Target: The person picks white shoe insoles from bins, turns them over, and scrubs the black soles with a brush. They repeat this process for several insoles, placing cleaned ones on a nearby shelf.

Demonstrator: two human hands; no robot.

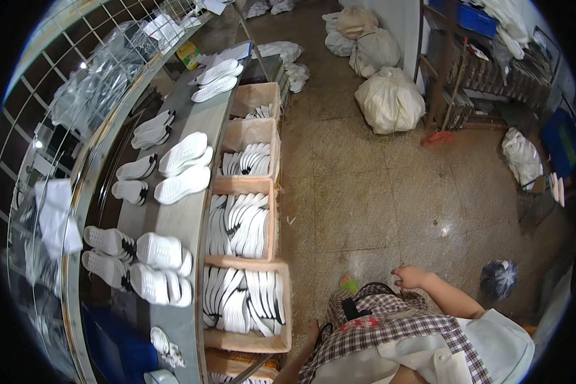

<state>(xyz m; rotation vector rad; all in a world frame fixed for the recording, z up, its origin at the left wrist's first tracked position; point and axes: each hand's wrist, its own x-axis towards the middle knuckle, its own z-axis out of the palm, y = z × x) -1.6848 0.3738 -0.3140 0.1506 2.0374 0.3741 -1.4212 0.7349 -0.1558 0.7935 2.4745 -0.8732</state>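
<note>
My right hand [411, 278] is held out in front of my checked apron [397, 320], above the floor. Its fingers are loosely bent and apart, with nothing visible in them. Low at my left side, my left hand [313, 330] shows only in part beside the apron, and its fingers are hard to make out. Nearest to it is an orange-pink crate [287, 307] packed with white shoe soles [240, 313]. On the long bench [179, 237] behind that crate lie pairs of white soles [157, 281], some of them stacked.
More crates of soles [274, 217] line the bench's edge. A wire rack [64, 83] with plastic-wrapped goods rises on the left. Large stuffed sacks [390, 102] stand on the far floor, beside a metal shelf [441, 64]. A dark plastic bag [498, 279] lies at right.
</note>
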